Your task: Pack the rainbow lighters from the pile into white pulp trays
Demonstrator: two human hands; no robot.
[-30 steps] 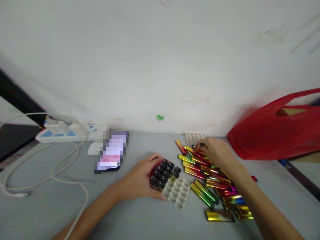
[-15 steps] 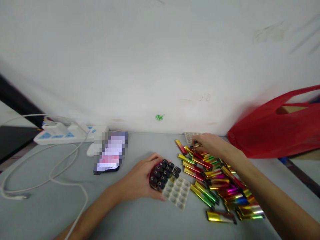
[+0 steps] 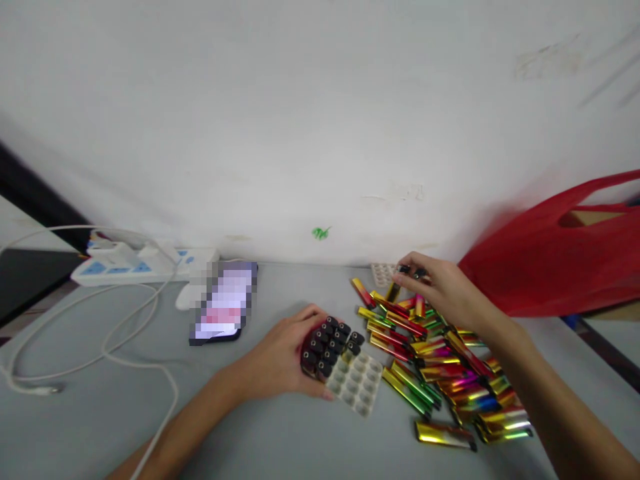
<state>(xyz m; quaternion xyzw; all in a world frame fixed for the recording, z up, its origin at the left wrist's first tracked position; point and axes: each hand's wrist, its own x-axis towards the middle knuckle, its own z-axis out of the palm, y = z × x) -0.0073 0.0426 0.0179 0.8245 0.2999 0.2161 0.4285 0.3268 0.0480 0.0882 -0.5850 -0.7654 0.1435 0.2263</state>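
My left hand (image 3: 287,353) curls around a cluster of upright lighters (image 3: 324,343), their black tops facing up. They fill the near-left part of a pale tray (image 3: 357,383) with round pockets; its right part shows bare pockets. Over the far side of a loose heap of shiny lighters (image 3: 435,360), my right hand (image 3: 430,280) is closed on what look like two lighters (image 3: 394,291), black ends up between the fingers. Gold, red, green and purple bodies show in the heap. Beside that hand lies a second pocketed tray (image 3: 382,273), partly hidden.
On the left are a phone (image 3: 225,303), a white power strip (image 3: 145,267) and a loose white cable (image 3: 105,347). A red bag (image 3: 555,260) stands at the right against the white wall (image 3: 320,133). Everything rests on a grey table (image 3: 280,440).
My right hand has risen from the heap and shifted slightly right, with lighters now showing in its fingers. My left hand stays around the cluster in the tray.
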